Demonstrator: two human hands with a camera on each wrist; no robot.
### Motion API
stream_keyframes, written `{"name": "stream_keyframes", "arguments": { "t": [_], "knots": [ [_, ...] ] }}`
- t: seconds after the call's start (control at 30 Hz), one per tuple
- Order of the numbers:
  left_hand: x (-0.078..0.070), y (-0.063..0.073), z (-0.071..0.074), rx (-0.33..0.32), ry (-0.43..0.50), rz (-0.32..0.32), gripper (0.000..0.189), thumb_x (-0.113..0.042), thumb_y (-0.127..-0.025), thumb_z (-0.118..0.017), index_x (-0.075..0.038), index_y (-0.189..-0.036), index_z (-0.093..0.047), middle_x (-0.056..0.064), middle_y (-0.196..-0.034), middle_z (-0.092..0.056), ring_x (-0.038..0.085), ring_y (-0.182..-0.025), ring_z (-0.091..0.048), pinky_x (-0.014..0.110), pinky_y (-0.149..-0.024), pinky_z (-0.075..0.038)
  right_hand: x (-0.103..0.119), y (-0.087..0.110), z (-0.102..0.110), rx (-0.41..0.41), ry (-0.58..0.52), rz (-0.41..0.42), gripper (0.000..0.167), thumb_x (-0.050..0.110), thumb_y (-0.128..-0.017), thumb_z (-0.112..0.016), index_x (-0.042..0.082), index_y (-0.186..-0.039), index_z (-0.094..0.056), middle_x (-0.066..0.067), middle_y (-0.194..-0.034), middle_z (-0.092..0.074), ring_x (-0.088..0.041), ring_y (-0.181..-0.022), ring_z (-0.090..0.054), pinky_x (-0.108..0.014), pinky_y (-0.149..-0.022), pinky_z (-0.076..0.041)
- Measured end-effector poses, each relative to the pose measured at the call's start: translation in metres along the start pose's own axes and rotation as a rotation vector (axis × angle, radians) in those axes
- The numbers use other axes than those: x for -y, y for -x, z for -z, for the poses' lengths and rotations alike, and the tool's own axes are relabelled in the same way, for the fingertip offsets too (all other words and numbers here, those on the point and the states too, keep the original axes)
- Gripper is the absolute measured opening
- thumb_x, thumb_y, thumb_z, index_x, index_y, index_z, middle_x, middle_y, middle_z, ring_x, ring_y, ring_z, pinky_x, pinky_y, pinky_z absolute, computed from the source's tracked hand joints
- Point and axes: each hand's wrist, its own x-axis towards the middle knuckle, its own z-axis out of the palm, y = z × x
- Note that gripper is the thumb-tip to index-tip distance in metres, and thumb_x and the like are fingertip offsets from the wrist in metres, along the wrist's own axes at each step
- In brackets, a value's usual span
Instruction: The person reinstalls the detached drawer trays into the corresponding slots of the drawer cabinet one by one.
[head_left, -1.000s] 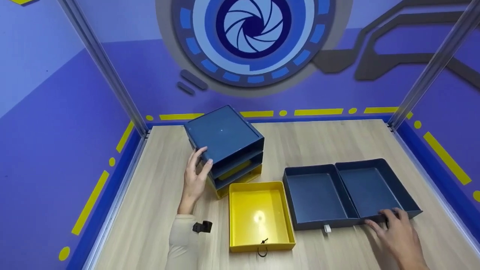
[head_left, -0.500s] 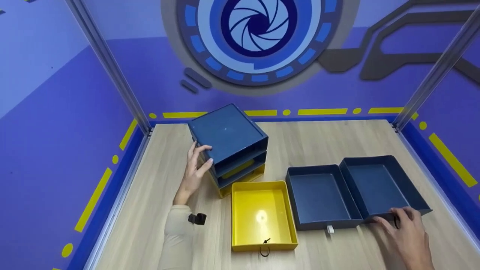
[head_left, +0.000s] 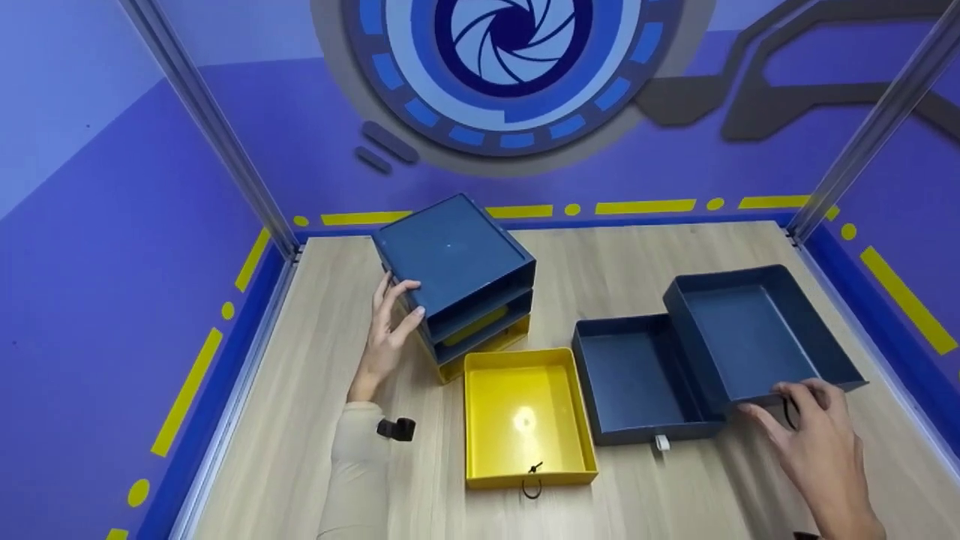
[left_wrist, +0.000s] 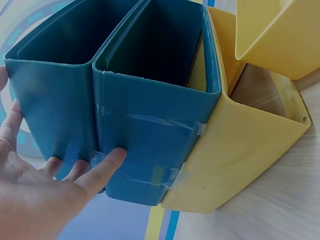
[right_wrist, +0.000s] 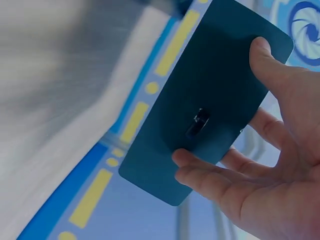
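Observation:
A stack of drawer cases (head_left: 454, 251), two dark blue over one yellow, stands turned at the back left. My left hand (head_left: 386, 337) lies against its left side, fingers spread, some reaching over the top edge; in the left wrist view the fingertips press the blue side wall (left_wrist: 140, 125). My right hand (head_left: 821, 442) grips a dark blue drawer (head_left: 765, 337) by its front. That drawer is raised, its left side overlapping a second blue drawer (head_left: 634, 375). In the right wrist view thumb and fingers hold the front panel (right_wrist: 220, 70) around its dark pull loop (right_wrist: 198, 123).
A yellow drawer (head_left: 517, 405) with a black loop pull lies in front of the stack, left of the second blue drawer, which has a white tab (head_left: 661, 443). Printed panels and metal posts (head_left: 217, 135) border the wooden table (head_left: 292, 390).
My right hand has lifted the right-hand blue drawer up off the table and away from its neighbour's level. The left hand stays at the stack.

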Motion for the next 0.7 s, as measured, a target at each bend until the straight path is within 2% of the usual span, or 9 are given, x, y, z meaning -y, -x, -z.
{"name": "stream_keyframes", "arguments": {
  "t": [0.2, 0.4, 0.57, 0.7],
  "knots": [
    [-0.001, -0.003, 0.0, 0.0, 0.009, -0.011, 0.043, -0.021, -0.105, -0.059, -0.008, -0.146, -0.056, 0.018, -0.179, -0.003, 0.04, -0.166, -0.002, 0.077, -0.125, -0.007, 0.026, 0.004, 0.008, -0.009, -0.025, 0.099, 0.044, 0.022, -0.086, -0.09, -0.001, -0.118, -0.071, -0.03, -0.135, -0.049, -0.052, -0.112, -0.056, -0.072, -0.077, -0.048],
    [-0.002, -0.006, 0.001, -0.014, 0.009, -0.029, 0.043, -0.021, -0.105, -0.059, -0.009, -0.146, -0.057, 0.018, -0.179, -0.003, 0.04, -0.166, -0.002, 0.077, -0.125, -0.007, 0.048, 0.01, 0.007, -0.006, -0.052, 0.218, 0.04, 0.019, -0.08, -0.094, 0.003, -0.111, -0.074, -0.025, -0.131, -0.054, -0.047, -0.102, -0.065, -0.057, -0.062, -0.052],
    [-0.001, -0.003, -0.001, -0.006, 0.009, -0.03, 0.043, -0.021, -0.104, -0.059, -0.009, -0.146, -0.056, 0.018, -0.179, -0.003, 0.04, -0.166, -0.003, 0.076, -0.126, -0.005, 0.061, 0.016, 0.001, 0.005, -0.067, 0.274, 0.041, 0.017, -0.077, -0.096, 0.004, -0.109, -0.074, -0.024, -0.129, -0.057, -0.045, -0.103, -0.067, -0.061, -0.07, -0.055],
    [0.002, -0.001, -0.002, -0.008, 0.008, -0.019, 0.044, -0.021, -0.104, -0.06, -0.009, -0.147, -0.056, 0.017, -0.179, -0.004, 0.039, -0.166, -0.004, 0.075, -0.127, -0.004, 0.071, 0.02, -0.006, -0.015, -0.075, 0.331, 0.043, 0.017, -0.074, -0.098, 0.006, -0.108, -0.075, -0.022, -0.127, -0.061, -0.032, -0.086, -0.068, -0.048, -0.066, -0.055]
  ]
}}
